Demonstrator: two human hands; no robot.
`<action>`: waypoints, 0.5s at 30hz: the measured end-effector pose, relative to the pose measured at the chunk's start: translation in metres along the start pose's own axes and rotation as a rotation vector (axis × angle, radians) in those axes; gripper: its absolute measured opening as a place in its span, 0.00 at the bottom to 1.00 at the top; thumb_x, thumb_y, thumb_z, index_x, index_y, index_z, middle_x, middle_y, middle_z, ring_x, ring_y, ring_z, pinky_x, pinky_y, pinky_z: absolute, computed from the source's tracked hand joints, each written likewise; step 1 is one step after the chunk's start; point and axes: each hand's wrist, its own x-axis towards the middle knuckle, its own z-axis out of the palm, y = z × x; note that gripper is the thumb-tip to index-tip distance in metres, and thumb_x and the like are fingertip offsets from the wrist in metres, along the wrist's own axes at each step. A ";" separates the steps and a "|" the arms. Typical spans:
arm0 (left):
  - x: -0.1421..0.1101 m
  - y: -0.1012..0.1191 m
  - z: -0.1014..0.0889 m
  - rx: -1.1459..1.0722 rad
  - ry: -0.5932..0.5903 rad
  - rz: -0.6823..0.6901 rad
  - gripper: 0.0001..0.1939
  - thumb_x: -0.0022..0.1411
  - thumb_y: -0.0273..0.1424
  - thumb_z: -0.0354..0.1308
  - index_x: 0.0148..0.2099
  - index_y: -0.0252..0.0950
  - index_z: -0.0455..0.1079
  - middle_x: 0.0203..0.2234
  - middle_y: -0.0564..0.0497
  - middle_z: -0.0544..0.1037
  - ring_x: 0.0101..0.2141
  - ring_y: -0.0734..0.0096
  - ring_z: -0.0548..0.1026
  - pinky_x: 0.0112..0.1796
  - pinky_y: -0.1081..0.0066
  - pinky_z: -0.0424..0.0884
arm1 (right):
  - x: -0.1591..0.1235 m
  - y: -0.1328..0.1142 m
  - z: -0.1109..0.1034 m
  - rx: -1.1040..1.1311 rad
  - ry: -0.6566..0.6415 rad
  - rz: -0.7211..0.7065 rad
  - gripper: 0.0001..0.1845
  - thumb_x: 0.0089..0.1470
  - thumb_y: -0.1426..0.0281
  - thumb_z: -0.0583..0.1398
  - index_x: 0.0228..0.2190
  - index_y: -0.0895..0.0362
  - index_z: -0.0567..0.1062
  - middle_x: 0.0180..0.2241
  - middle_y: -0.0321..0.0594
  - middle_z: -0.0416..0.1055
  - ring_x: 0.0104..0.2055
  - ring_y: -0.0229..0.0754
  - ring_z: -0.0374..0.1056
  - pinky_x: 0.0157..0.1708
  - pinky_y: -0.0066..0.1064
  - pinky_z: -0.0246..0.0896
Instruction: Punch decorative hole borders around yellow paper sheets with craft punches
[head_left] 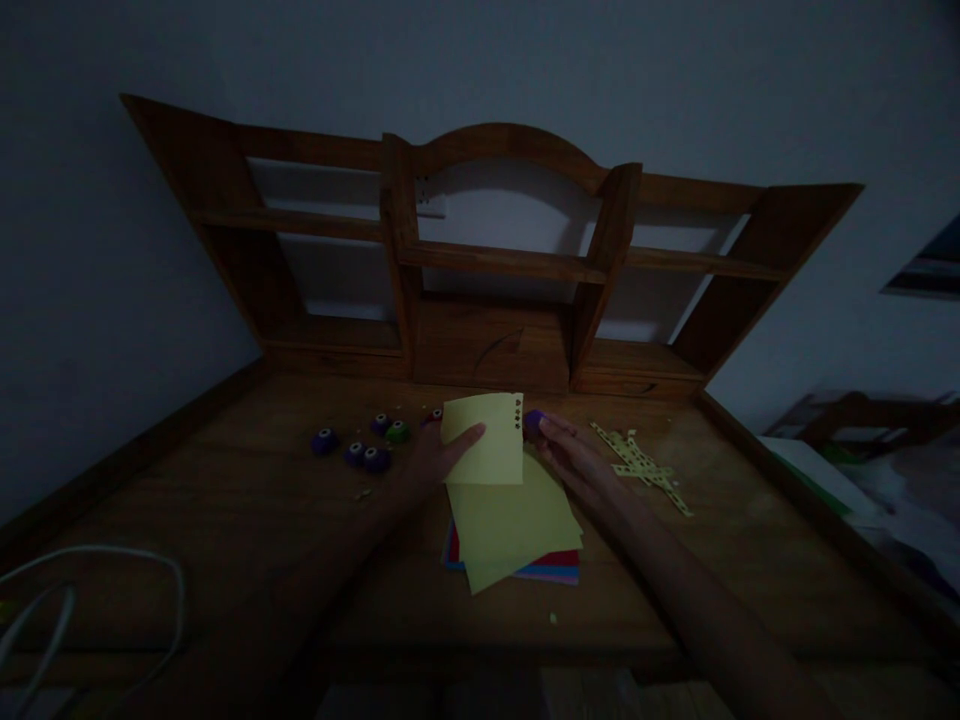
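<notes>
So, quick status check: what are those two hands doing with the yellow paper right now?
Left hand holds yellow sheet up. Right hand presses purple punch on its punched edge. Paper stack beneath; spare punches left, cut strips right, clear of both.

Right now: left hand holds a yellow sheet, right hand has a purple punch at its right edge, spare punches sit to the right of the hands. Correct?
One error, per the head view: the spare punches sit left of the hands. The left hand does hold the yellow sheet, with the right hand and purple punch at its right edge.
</notes>
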 end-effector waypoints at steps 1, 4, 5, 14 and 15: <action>0.000 0.000 0.000 0.018 -0.002 0.009 0.24 0.50 0.44 0.65 0.44 0.32 0.73 0.35 0.42 0.81 0.34 0.56 0.79 0.30 0.69 0.75 | 0.001 0.001 0.000 0.006 -0.009 -0.002 0.15 0.44 0.64 0.68 0.36 0.55 0.77 0.37 0.39 0.76 0.32 0.37 0.70 0.30 0.26 0.66; -0.002 0.000 -0.001 0.063 0.024 0.018 0.23 0.51 0.46 0.63 0.42 0.33 0.74 0.34 0.43 0.81 0.34 0.56 0.79 0.29 0.69 0.74 | 0.002 0.004 -0.001 0.030 -0.041 -0.019 0.12 0.46 0.65 0.67 0.34 0.55 0.78 0.35 0.38 0.76 0.28 0.33 0.67 0.27 0.23 0.63; -0.003 0.001 -0.001 0.081 0.034 0.018 0.23 0.51 0.46 0.63 0.41 0.33 0.75 0.34 0.43 0.81 0.33 0.56 0.79 0.29 0.69 0.74 | 0.002 0.004 0.000 0.033 -0.048 -0.020 0.11 0.46 0.65 0.67 0.33 0.56 0.78 0.34 0.37 0.76 0.27 0.32 0.66 0.25 0.22 0.62; -0.004 0.003 -0.002 0.178 0.061 0.032 0.23 0.52 0.47 0.62 0.41 0.33 0.75 0.35 0.42 0.81 0.35 0.54 0.79 0.31 0.68 0.74 | 0.000 0.002 0.005 -0.022 0.025 -0.016 0.16 0.41 0.65 0.70 0.34 0.56 0.78 0.32 0.37 0.76 0.23 0.32 0.64 0.24 0.24 0.59; -0.004 0.004 -0.001 0.171 0.066 0.032 0.22 0.52 0.47 0.62 0.41 0.33 0.75 0.35 0.42 0.81 0.35 0.54 0.79 0.31 0.68 0.74 | 0.000 0.002 0.005 -0.033 0.025 -0.026 0.16 0.40 0.65 0.70 0.34 0.56 0.78 0.32 0.37 0.76 0.23 0.32 0.63 0.23 0.24 0.59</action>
